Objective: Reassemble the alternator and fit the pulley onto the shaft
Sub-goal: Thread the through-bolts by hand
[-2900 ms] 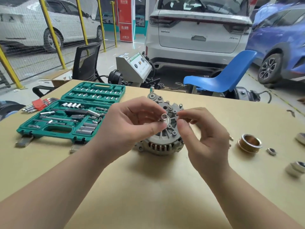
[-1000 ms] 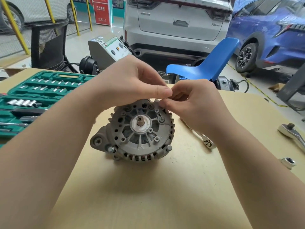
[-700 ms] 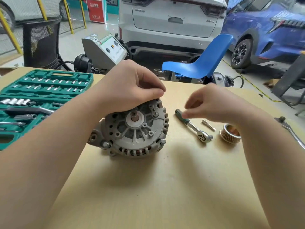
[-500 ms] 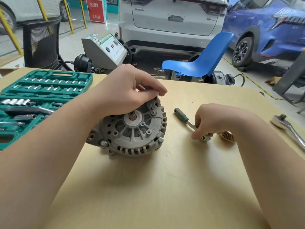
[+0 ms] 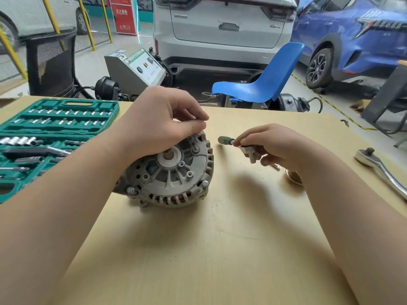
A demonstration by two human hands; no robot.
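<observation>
The grey alternator (image 5: 174, 179) stands on edge on the wooden table (image 5: 198, 249), its bare shaft (image 5: 167, 153) facing me. My left hand (image 5: 163, 122) rests over the top of its housing and holds it. To the right, my right hand (image 5: 275, 146) is lifted off the table, shut on a small ratchet (image 5: 246, 148) with a green handle pointing left and a socket pointing down. The brass-coloured pulley (image 5: 294, 177) lies on the table just behind my right wrist, partly hidden by it.
An open green socket set (image 5: 52, 137) fills the table's left side. A large chrome ratchet (image 5: 381, 170) lies at the right edge. Beyond the far edge stand a blue chair (image 5: 264, 82), a grey machine (image 5: 136, 67) and parked cars.
My right hand left the alternator's top, reached right to the small ratchet on the table, closed on it and has lifted it. My left hand stays on the alternator.
</observation>
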